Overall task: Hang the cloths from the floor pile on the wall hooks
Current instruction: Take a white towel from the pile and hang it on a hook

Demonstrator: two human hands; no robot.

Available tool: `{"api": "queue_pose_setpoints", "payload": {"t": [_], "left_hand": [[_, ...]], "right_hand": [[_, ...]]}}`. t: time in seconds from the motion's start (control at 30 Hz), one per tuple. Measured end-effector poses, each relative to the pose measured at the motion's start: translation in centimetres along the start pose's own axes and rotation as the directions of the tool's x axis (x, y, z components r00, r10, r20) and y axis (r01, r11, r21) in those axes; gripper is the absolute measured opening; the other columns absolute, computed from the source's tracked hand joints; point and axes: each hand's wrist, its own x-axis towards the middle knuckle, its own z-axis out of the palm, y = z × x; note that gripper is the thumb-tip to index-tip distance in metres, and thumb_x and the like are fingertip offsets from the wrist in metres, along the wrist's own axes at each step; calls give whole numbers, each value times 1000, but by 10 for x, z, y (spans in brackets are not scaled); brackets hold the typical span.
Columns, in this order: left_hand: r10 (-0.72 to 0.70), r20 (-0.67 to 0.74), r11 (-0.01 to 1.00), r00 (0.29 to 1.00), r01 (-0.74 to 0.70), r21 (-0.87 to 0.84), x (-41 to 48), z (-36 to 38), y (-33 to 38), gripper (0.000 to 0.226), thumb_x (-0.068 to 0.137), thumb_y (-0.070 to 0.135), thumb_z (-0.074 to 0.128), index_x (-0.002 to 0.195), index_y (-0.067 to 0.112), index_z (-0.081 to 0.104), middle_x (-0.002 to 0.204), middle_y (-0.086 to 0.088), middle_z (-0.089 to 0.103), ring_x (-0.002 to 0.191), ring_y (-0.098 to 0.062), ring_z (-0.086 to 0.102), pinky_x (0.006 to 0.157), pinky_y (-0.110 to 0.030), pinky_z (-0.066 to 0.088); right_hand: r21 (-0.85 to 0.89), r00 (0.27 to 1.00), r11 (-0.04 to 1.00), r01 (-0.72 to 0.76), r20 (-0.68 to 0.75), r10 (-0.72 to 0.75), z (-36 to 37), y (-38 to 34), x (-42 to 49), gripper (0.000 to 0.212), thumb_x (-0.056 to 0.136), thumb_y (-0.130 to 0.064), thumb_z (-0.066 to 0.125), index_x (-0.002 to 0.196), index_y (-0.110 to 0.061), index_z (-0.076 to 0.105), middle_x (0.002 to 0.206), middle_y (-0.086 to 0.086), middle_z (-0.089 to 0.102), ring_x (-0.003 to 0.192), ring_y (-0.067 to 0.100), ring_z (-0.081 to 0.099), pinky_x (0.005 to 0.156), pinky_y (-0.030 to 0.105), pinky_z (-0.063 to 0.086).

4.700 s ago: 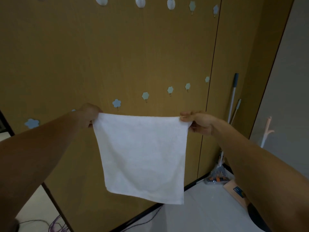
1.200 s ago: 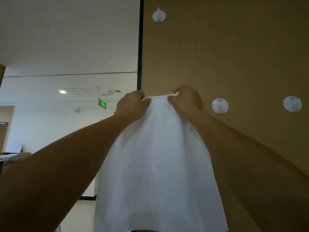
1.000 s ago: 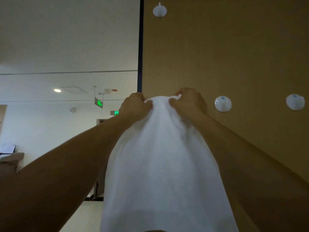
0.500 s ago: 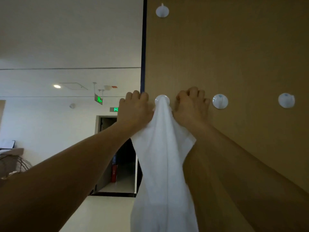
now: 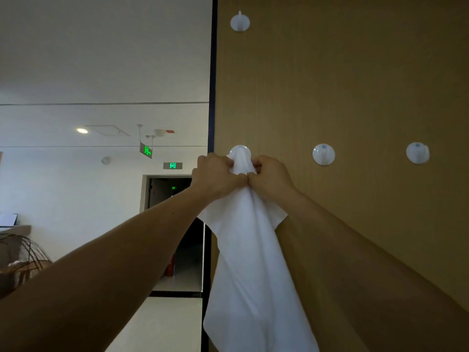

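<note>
A white cloth [image 5: 250,262] hangs down the wooden wall panel [image 5: 342,85] from a round white hook [image 5: 240,151] near the panel's left edge. The cloth's top is bunched over that hook. My left hand [image 5: 218,177] grips the bunched cloth just below the hook on its left side. My right hand [image 5: 270,177] grips it on the right side, knuckles meeting the left hand. The floor pile is out of view.
Two bare white hooks [image 5: 323,154] [image 5: 417,153] sit in the same row to the right, and another hook [image 5: 239,21] is higher up. Left of the panel's dark edge [image 5: 212,97] lies a hallway with a doorway [image 5: 177,224] and green exit signs.
Half a second ago both hands lay with fingers spread beside the hook; now they have slid down and closed on the cloth beneath it. Earlier the cloth was lifted up to the hook.
</note>
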Motion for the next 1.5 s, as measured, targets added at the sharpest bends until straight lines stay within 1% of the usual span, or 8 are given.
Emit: {"api": "queue_pose_setpoints", "payload": {"t": [0.2,0.37,0.6,0.9,0.97,1.13,1.37,1.5], "left_hand": [[34,64,999,997,-36,38,2,-5,7,43,80,34,67,50,15,43,66,-4,43,77,-22,47,62,-26,35],[-35,108,931,994,72,-359,-3,0,4,19,84,24,55,67,20,49,70,3,51,63,-8,48,52,-24,30],[-145,384,555,912,397,-731,-17,12,-1,13,82,16,45,81,12,57,71,-5,62,53,-11,64,44,-21,46],[-65,344,679,937,294,-673,-40,13,-11,45,70,30,82,110,24,62,103,2,68,93,-14,66,69,-26,54],[-92,380,646,920,345,-681,-46,14,-15,45,75,14,77,117,17,60,110,-6,67,97,-22,65,76,-34,57],[-105,493,519,864,471,-713,-61,10,-34,46,80,1,67,125,7,57,119,-15,64,107,-35,62,95,-55,49],[-194,497,654,846,489,-577,-82,28,-33,52,76,18,80,123,12,59,113,-7,65,106,-27,62,86,-39,54],[-213,279,832,937,323,-451,-81,33,-23,77,69,46,82,129,15,46,119,0,57,107,-19,57,84,-34,50]], "right_hand": [[-41,1000,999,-8,21,9,1,0,-2,29,80,-29,64,104,-15,59,93,-3,64,81,15,61,61,25,44],[39,994,998,-43,99,39,-2,-2,-7,18,77,-31,64,83,-25,48,83,-10,58,74,8,58,54,23,37],[275,991,954,-121,93,99,2,3,-18,33,71,-39,60,99,-25,51,94,-12,60,84,7,61,62,26,44],[343,977,930,-130,204,61,26,19,-36,50,80,-27,72,124,-18,50,108,-7,60,96,12,60,69,25,49],[403,971,899,-173,225,86,29,21,-42,52,86,-13,68,133,-7,47,119,4,60,106,18,59,75,27,51],[438,973,883,-169,215,80,23,37,-57,44,82,-23,69,120,-28,48,101,-23,56,89,-4,57,64,14,44],[277,973,948,-156,209,99,24,39,-70,51,84,-30,60,130,-17,43,115,-6,54,102,15,56,76,26,45],[136,985,980,-148,111,133,21,34,-77,58,78,-41,64,126,-14,44,116,-1,55,98,18,58,76,34,51]]}}
